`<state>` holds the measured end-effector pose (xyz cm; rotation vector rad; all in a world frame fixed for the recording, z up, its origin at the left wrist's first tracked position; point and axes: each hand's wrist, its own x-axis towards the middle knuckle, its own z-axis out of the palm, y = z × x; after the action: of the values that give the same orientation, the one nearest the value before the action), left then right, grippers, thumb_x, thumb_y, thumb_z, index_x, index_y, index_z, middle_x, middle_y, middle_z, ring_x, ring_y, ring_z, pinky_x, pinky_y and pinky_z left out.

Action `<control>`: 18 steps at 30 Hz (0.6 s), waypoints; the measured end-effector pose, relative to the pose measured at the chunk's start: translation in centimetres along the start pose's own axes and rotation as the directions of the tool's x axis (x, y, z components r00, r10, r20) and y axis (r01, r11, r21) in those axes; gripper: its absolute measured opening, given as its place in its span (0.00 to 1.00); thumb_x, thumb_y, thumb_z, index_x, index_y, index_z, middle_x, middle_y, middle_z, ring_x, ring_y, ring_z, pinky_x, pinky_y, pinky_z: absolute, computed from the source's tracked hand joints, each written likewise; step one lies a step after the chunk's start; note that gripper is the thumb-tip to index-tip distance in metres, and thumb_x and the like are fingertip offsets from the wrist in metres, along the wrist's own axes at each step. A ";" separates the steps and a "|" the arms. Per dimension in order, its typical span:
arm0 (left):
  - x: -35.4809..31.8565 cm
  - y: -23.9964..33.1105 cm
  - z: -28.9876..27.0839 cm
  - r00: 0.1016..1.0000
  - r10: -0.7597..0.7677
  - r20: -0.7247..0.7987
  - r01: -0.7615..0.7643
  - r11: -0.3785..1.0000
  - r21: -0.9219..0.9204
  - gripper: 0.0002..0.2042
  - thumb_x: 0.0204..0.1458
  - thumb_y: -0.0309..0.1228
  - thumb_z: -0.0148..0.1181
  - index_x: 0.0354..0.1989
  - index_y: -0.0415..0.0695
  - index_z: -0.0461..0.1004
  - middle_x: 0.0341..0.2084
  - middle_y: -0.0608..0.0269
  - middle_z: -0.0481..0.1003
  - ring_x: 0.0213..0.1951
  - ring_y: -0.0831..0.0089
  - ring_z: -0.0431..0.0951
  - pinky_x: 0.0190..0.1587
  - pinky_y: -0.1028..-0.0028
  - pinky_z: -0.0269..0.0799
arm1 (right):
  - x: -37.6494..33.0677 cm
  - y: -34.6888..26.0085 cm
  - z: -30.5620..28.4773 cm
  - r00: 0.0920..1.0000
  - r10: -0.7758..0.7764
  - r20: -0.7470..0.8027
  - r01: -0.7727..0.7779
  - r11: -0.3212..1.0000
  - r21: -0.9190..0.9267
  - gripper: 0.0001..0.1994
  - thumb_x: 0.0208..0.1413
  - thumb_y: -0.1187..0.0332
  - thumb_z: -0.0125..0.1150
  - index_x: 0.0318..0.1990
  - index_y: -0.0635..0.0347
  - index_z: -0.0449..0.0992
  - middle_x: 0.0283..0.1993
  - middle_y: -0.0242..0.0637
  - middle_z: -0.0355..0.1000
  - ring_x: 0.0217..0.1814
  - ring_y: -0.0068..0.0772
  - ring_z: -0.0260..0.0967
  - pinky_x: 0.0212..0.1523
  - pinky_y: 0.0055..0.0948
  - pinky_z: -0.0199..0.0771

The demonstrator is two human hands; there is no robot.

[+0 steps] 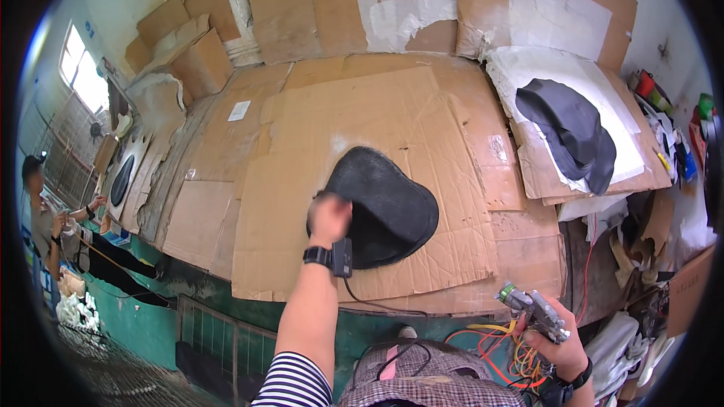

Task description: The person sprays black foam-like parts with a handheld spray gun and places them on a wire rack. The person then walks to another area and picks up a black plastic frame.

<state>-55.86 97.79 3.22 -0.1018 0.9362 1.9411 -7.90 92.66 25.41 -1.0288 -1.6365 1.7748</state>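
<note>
"Black, with a dull sheen: what is that seat-shaped pad (392,196) at the middle of the frame lying on?"

"A loose cardboard sheet (283,237), spread over the bench (175,177); it probably shields the surface beneath and leaves the pad's whole outline reachable."

"And the left hand (329,218)?"

"It is at the pad's left edge, fingers seemingly curled. Blur hides them, so I cannot tell whether it pinches the rim or just touches it. Perhaps it is there to steady the pad."

"What does the right hand (559,347) hold, at the lower right?"

"A metal spray gun (532,310) with a green band, wrapped in the fingers and thumb. It is held off the bench's near edge, well apart from the pad, likely so that the two hands don't crowd each other. Orange tubing (487,354) hangs loosely just beside it; where it joins is unclear."

"That crumpled dark sheet (569,132) in the upper right?"

"It lies on white paper (520,68) over a cardboard board (647,169), presumably to keep its underside clean."
</note>
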 end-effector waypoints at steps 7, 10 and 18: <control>-2.7 9.7 15.1 0.900 0.329 0.287 -0.274 0.937 -0.214 0.04 0.46 0.18 0.50 0.30 0.39 0.68 0.29 0.60 0.73 0.32 0.67 0.74 0.42 0.69 0.75 | 0.2 -0.8 0.0 0.999 0.050 0.008 -0.050 0.998 -0.035 0.28 0.45 0.78 0.64 0.56 0.67 0.62 0.36 0.36 0.71 0.38 0.24 0.70 0.43 0.26 0.71; -6.2 15.0 17.3 0.781 0.437 0.447 -0.334 0.896 -0.293 0.06 0.47 0.18 0.50 0.33 0.38 0.70 0.31 0.59 0.75 0.35 0.68 0.74 0.42 0.70 0.73 | 0.6 -1.4 0.1 1.000 0.026 0.017 -0.025 0.998 -0.062 0.28 0.45 0.78 0.63 0.56 0.67 0.62 0.36 0.35 0.72 0.38 0.24 0.70 0.43 0.25 0.71; -17.1 22.5 10.3 0.760 0.499 0.415 -0.379 0.861 -0.340 0.12 0.51 0.22 0.44 0.42 0.32 0.68 0.40 0.49 0.74 0.45 0.58 0.73 0.53 0.61 0.66 | 0.5 -1.1 0.3 0.983 0.078 0.166 -0.062 0.994 -0.095 0.27 0.44 0.77 0.63 0.55 0.67 0.64 0.36 0.37 0.71 0.36 0.23 0.69 0.35 0.23 0.71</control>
<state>-60.97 86.35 30.56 0.5099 0.3954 2.3513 -8.54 93.05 26.44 -1.0097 -1.8176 1.8954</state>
